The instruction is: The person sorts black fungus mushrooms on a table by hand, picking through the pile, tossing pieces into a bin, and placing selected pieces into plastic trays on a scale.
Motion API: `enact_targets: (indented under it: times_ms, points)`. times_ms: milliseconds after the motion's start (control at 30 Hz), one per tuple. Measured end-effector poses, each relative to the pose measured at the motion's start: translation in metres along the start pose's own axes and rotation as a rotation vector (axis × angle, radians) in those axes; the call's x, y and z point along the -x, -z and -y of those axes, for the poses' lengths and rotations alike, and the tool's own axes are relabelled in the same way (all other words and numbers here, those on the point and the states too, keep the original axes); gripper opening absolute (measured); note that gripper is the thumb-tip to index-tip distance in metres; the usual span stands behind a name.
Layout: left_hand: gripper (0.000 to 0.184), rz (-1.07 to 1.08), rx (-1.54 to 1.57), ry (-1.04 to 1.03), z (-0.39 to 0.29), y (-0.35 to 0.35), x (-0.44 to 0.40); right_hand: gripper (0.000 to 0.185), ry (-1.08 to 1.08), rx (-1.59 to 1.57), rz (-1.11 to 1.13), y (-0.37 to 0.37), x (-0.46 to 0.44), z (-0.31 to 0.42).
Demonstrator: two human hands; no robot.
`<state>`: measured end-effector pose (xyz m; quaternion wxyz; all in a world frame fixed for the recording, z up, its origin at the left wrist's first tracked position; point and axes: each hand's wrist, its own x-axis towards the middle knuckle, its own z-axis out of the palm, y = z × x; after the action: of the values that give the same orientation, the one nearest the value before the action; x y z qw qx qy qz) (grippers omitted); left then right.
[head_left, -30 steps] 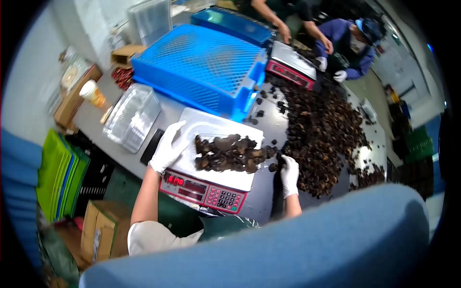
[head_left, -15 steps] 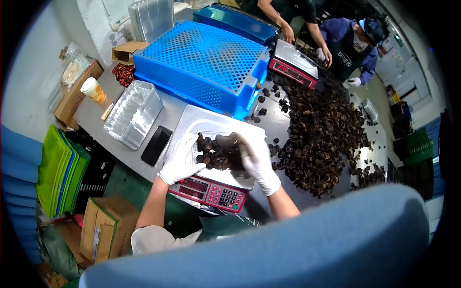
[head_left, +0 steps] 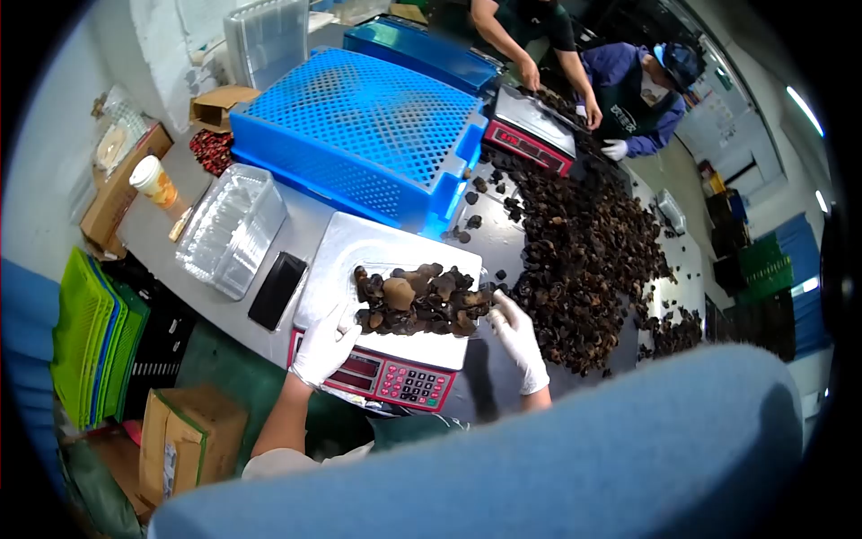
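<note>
Dark, curled wood ear mushrooms [head_left: 417,301] fill a shallow clear plastic tray, whose rim shows only in part. Under it is the silver pan [head_left: 346,242] of a red-framed weighing scale [head_left: 373,373] with a keypad. My left hand [head_left: 323,349], in a white glove, is open at the tray's lower left corner, thumb apart from the fingers. By the tray's right end is my right hand [head_left: 518,337], also gloved, with slightly bent fingers apart and nothing visible in them. Whether its fingertips touch the mushrooms I cannot tell.
A large mushroom heap [head_left: 579,269] spreads to the right. Behind the scale stands a blue crate [head_left: 355,135]. To the left are a black phone [head_left: 278,290], clear plastic containers [head_left: 232,229] and a paper cup [head_left: 157,182]. Two people work near a second scale [head_left: 532,135].
My right hand has moved off the mushrooms to the tray's right side. My left hand has drawn back slightly downward, so more of the mushrooms shows. The whole view has shifted slightly.
</note>
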<state>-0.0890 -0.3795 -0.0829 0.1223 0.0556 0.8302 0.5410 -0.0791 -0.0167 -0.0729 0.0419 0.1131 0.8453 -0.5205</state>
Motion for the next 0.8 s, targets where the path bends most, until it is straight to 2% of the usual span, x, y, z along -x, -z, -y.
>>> enact_targets:
  times_ms: [67,100,167,233,300,367,433,500,600,700,800]
  points:
    - [0.059,0.055,0.147,0.090,0.000,-0.001,-0.005,0.049,-0.026,0.005,0.038,-0.011,0.009,0.000]
    - [0.059,0.067,0.142,0.082,0.002,-0.001,-0.009,0.048,-0.053,-0.007,0.036,-0.015,0.011,0.003]
    - [0.057,0.042,0.336,0.118,0.007,0.001,-0.016,0.045,-0.054,-0.088,0.025,-0.020,0.008,0.002]
    - [0.058,0.051,0.389,0.087,0.005,0.009,-0.027,0.041,0.035,-0.265,-0.014,-0.025,0.001,-0.002]
    - [0.057,0.059,0.413,0.083,-0.005,0.023,-0.041,0.041,0.125,-0.261,-0.028,-0.022,-0.010,0.011]
    - [0.054,0.042,0.441,0.020,-0.010,0.039,-0.071,0.041,0.111,-0.266,-0.023,-0.019,-0.024,0.040]
    - [0.054,-0.006,0.508,-0.061,-0.019,0.052,-0.105,0.041,0.209,-0.258,-0.076,-0.021,-0.055,0.054]
    - [0.053,-0.006,0.501,-0.119,-0.016,0.064,-0.152,0.042,0.181,-0.265,-0.088,-0.019,-0.080,0.083]
    - [0.048,-0.047,0.473,-0.122,-0.024,0.075,-0.212,0.044,0.242,-0.297,-0.145,-0.028,-0.135,0.085]
    - [0.046,-0.023,0.601,-0.070,-0.010,0.083,-0.262,0.045,0.201,-0.337,-0.160,-0.040,-0.177,0.078]
    - [0.054,-0.135,0.704,-0.096,-0.010,0.082,-0.266,0.048,0.035,-0.535,-0.030,-0.047,-0.207,0.076]
